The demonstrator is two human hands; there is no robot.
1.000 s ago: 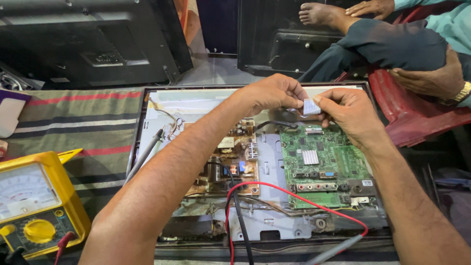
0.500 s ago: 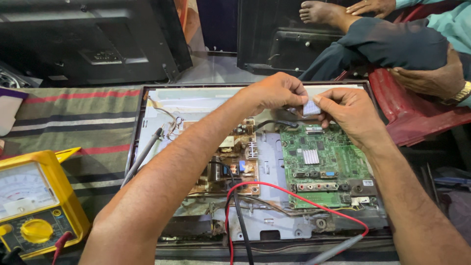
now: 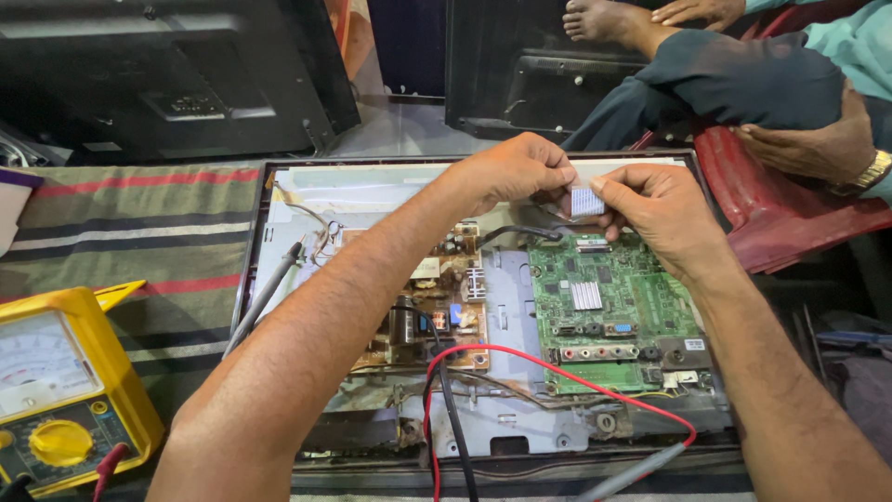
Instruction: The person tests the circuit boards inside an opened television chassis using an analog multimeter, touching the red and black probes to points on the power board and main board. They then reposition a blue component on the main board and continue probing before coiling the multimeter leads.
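Note:
An opened flat television (image 3: 390, 191) lies face down on a striped cloth, its back removed. Inside sit a green main circuit board (image 3: 613, 307) and a brown power board (image 3: 437, 307). My left hand (image 3: 511, 172) and my right hand (image 3: 655, 209) meet above the top edge of the green board. Between their fingertips they pinch the end of a flat whitish ribbon cable (image 3: 585, 200). A black cable (image 3: 511, 232) curves just below my left hand.
A yellow analogue multimeter (image 3: 56, 395) stands at the lower left; its red lead (image 3: 557, 367) and black lead (image 3: 455, 418) cross the set. A loose probe (image 3: 269, 293) lies on the frame's left edge. Another person sits on a red chair (image 3: 780, 204) at right. Dark television backs stand behind.
Both hands keep the ribbon cable end pinched in nearly the same place; only small finger shifts show. Nothing else has moved.

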